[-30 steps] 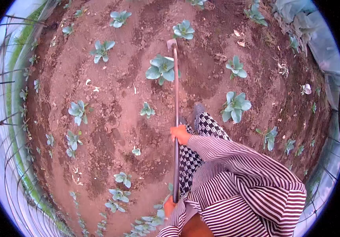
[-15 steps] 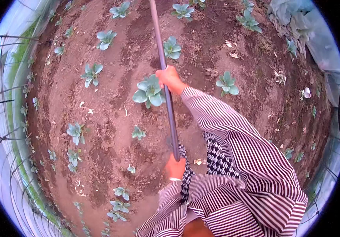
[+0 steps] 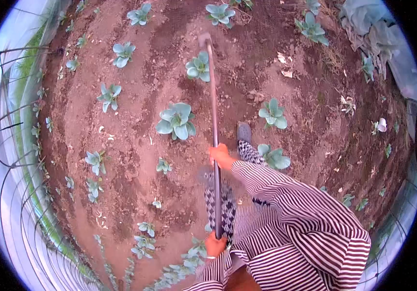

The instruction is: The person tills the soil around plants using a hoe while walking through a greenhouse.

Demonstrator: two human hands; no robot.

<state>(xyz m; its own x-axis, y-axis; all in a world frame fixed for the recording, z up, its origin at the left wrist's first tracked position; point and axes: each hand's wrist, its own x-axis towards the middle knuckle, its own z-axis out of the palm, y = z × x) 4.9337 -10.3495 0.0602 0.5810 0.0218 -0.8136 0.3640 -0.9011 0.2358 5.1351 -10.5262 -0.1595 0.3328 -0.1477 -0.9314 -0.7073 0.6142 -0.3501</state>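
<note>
I hold a hoe (image 3: 214, 111) along its long handle, the small blade (image 3: 204, 39) resting at the soil beyond a leafy green plant (image 3: 198, 66). My left hand (image 3: 215, 245) is wrapped round the handle's near end, close to my body. Farther up the shaft, my right hand (image 3: 222, 156) grips it, fingers closed. The shaft passes just right of that leafy plant and of a larger one (image 3: 176, 121). Another plant (image 3: 274, 156) grows beside my right forearm, partly hidden by the sleeve.
Similar young plants (image 3: 108, 97) stand in rows across the brown soil (image 3: 136, 136). Plastic sheeting (image 3: 363, 29) lies at the upper right, and a wire-ribbed plastic wall (image 3: 5, 194) curves along the left. My shoe (image 3: 244, 132) is on the ground between plants.
Both hands have drawn the hoe back toward my body, bringing its blade into view at the top. My right shoe and the plant beside my forearm now show.
</note>
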